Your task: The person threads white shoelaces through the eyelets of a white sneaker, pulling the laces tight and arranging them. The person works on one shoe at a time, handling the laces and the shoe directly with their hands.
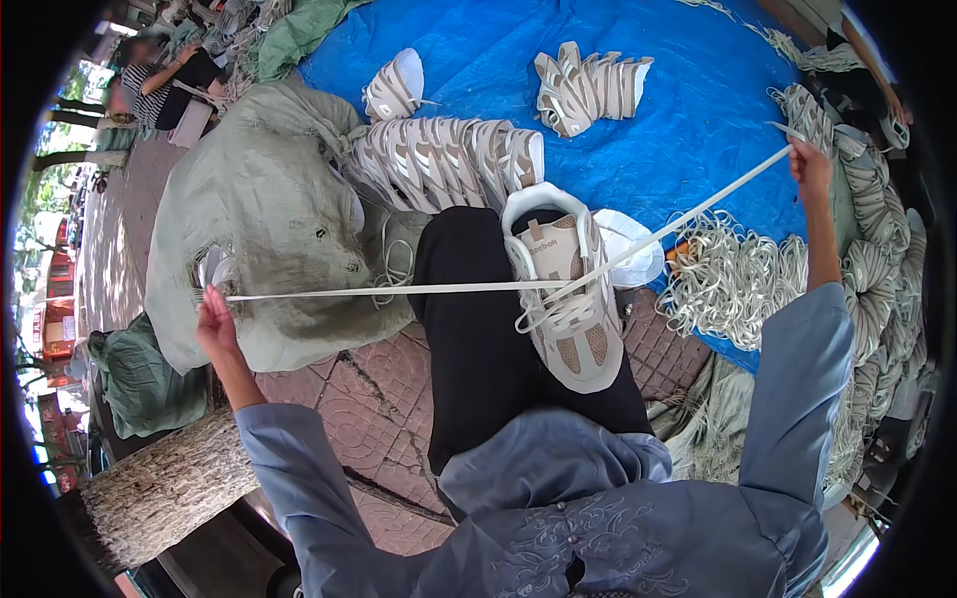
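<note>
Person in a blue-grey top is sitting w/ a white-and-beige sneaker resting on the lap, toe pointing toward the torso. L hand is pinching one end of a flat white shoelace, grip closed; R hand is pinching the other end, grip also closed, raised higher & w/ a short tip poking past it. Both spans are running straight, apparently taut, from the sneaker's lacing. Risks, as judged: neither hand is steadying the sneaker, so an uneven tug could be tipping it off the lap or leaving one end longer. Loose loops at the lacing could be snagging into a knot. R span is passing near a tangled lace pile on a blue tarp; if slackened, it could be catching strays.
</note>
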Demonstrator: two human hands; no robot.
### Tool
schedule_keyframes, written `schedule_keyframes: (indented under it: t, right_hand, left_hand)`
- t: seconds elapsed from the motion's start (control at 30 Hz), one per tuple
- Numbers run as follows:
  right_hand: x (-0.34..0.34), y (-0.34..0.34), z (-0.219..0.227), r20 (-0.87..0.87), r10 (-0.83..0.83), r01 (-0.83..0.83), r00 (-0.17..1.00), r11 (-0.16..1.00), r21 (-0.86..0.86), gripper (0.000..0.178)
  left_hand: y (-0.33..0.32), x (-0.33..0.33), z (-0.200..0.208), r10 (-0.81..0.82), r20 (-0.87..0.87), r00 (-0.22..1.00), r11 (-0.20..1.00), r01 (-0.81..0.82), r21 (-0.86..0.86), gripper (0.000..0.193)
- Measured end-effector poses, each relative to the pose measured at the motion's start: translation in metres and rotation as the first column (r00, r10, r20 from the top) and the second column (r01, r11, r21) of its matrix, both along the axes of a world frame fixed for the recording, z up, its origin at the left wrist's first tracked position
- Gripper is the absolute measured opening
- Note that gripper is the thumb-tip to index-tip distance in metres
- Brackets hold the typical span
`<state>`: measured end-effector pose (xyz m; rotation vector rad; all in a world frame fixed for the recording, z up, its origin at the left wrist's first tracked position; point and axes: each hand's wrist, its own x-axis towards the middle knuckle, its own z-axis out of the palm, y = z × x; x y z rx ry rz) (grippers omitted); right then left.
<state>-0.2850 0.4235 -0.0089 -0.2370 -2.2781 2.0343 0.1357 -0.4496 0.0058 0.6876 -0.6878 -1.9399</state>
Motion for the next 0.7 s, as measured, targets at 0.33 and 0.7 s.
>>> schedule_keyframes:
  t: [0.33, 0.7]
  right_hand:
    - [0.001, 0.152, -0.013, 0.177, -0.142, -0.078, 0.974, 0.523, 0.849, 0.02]
    - [0.189, -0.23, 0.031, -0.043, 0.899, -0.845, 0.436, 0.425, 0.324, 0.024]
  left_hand:
    - [0.052, -0.056, 0.022, 0.376, 0.925, -0.059, 0.642, 0.736, -0.214, 0.026]
    - [0.434, -0.116, 0.008, -0.026, 0.825, 0.564, -0.456, 0.728, -0.512, 0.024]
